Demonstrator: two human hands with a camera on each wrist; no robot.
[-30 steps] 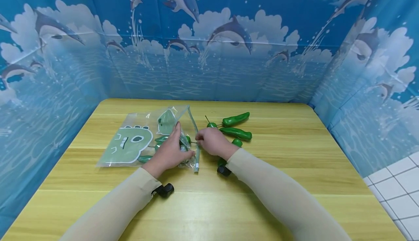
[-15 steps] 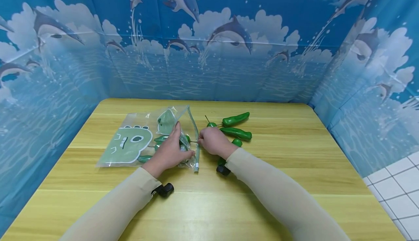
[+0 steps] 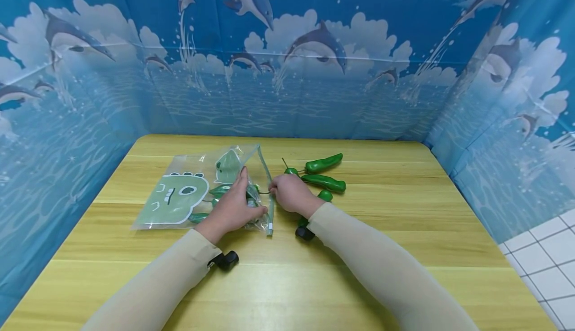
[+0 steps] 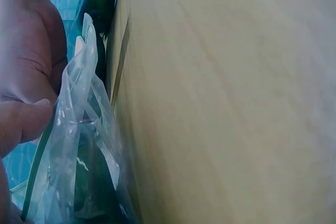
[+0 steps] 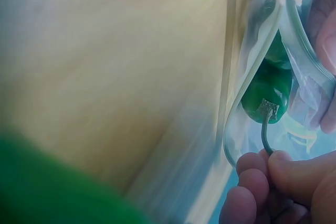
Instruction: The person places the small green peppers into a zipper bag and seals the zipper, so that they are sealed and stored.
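My right hand (image 3: 294, 193) pinches the thin stem of a green pepper (image 5: 270, 95) between thumb and fingertips, seen closely in the right wrist view. That pepper's body sits inside the mouth of a clear zip bag (image 3: 157, 216) with a green cartoon print, and its stem points out of the opening. My left hand (image 3: 233, 208) grips the bag near its mouth, thumb toward the opening, as the left wrist view also shows. Several more peppers lie within the bag, partly covered by the left hand and the print.
Right of the bag, loose green peppers (image 3: 325, 182) lie on the wooden table (image 3: 386, 211), some partly behind the right hand and sleeve. A blue dolphin-print curtain (image 3: 296, 101) encloses the table's back and sides. White tiles (image 3: 539, 261) show beyond the right edge.
My right hand shifts slightly to and fro at the bag's mouth, and the pinched pepper sits a little further left, inside the bag. The left hand and bag stay put.
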